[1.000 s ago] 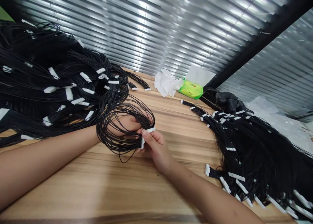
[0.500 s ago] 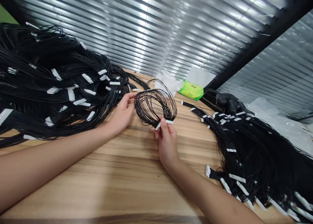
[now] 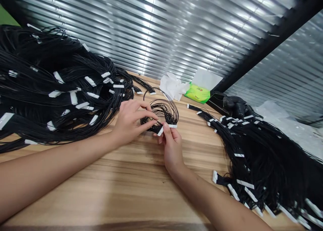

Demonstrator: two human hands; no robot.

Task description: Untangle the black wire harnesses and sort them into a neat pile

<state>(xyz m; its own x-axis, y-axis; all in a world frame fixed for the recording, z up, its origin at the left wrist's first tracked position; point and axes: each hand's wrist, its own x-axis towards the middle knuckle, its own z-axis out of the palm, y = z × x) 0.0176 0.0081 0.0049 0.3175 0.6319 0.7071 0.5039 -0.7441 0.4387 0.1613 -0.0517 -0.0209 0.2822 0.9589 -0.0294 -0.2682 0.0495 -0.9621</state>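
Note:
A black wire harness (image 3: 172, 111), bent into a loop with white connectors at its two ends, is held above the wooden table. My right hand (image 3: 174, 150) pinches it at the ends, the thumb beside one white connector (image 3: 160, 131) while the other sticks out to the right. From the left, my left hand (image 3: 130, 120) reaches over the loop, thumb and forefinger closed on some of its wires near the connectors. The palm side of my right fingers is mostly hidden.
A large heap of black harnesses (image 3: 63, 79) with white connectors covers the left side. Another pile (image 3: 267, 153) lies on the right. Behind are crumpled white tissue (image 3: 173, 86), a green tissue pack (image 3: 198, 93) and a metal slatted blind (image 3: 121, 29).
My left hand has moved right, from the loop's outer left edge to its wires near the connectors. The loop looks lower and flatter; my right hand has barely moved.

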